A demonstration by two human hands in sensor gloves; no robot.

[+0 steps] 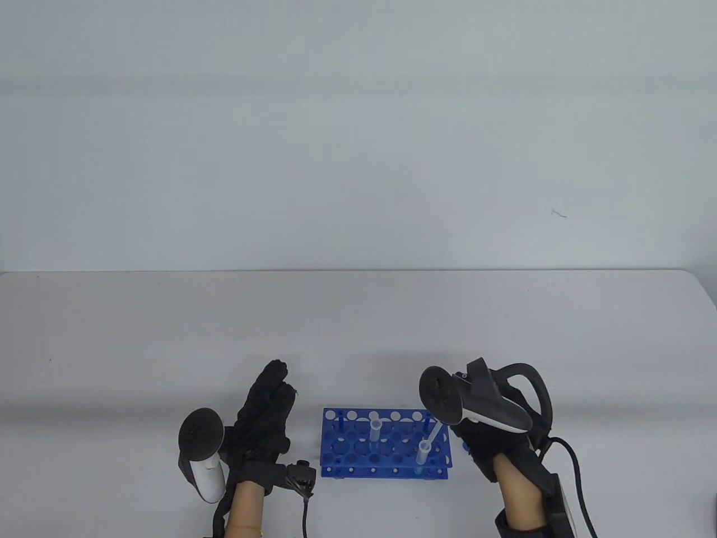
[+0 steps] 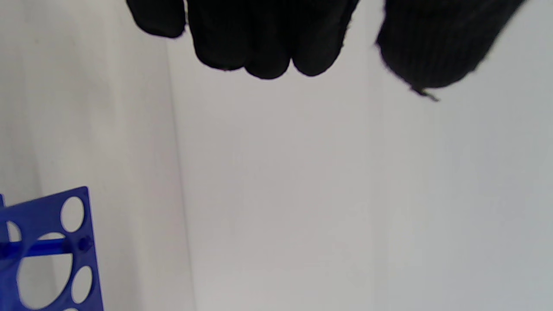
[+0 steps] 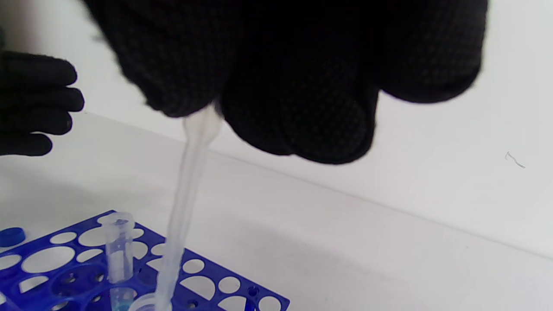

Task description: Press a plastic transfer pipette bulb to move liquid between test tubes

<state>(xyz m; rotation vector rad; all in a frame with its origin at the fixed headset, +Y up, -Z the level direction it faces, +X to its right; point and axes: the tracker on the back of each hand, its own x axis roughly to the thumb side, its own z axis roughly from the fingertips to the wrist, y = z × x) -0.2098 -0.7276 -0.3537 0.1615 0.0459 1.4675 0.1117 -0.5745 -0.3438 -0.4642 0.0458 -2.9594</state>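
A blue test tube rack (image 1: 336, 443) stands on the table near its front edge. Two clear tubes stand in it: one at the back middle (image 1: 375, 430), one at the front right (image 1: 423, 453). My right hand (image 1: 487, 443) grips the bulb of a clear plastic pipette (image 3: 190, 181); its stem slants down into the front right tube's mouth (image 3: 144, 304). The other tube (image 3: 119, 250) stands just left of it. My left hand (image 1: 268, 409) hovers left of the rack, fingers extended, holding nothing. Its fingertips (image 2: 268, 56) show above bare table.
A small blue cap (image 3: 12, 236) lies on the table beside the rack. The rack's corner (image 2: 77, 242) shows in the left wrist view. Cables trail from both wrists toward the front edge. A grey wall rises behind the table.
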